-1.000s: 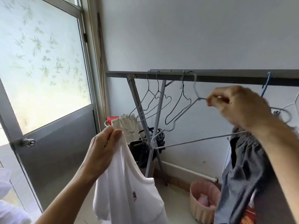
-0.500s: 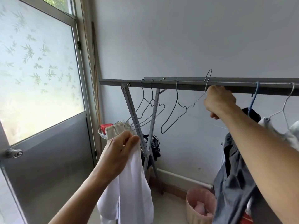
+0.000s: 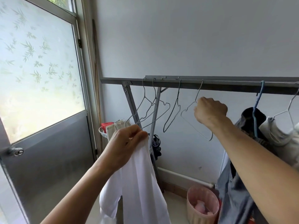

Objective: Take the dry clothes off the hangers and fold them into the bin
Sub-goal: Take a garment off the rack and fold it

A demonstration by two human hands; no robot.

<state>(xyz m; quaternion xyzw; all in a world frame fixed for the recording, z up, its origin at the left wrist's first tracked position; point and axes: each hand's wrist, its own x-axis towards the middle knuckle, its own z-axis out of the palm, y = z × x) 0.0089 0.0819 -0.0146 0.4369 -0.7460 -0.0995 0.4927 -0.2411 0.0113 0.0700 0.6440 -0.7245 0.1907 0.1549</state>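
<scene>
Six hangers (image 3: 254,117), perhaps; one pink basket (image 3: 192,206).

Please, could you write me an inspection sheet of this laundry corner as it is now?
Surface: pale floor; pink bin stands on it.
Job's things: white shirt off any hanger; wire hanger hooked on rail; grey shirt hanging further right.
Clutter: three empty hangers; black bag lower down.
Hands: left hand grips white shirt; right hand holds wire hanger.
Cables: nothing seen.
Surroundings: frosted-glass door at left, white wall behind.

soft daylight through the frosted door pane (image 3: 40,67), wide-angle bending at edges
</scene>
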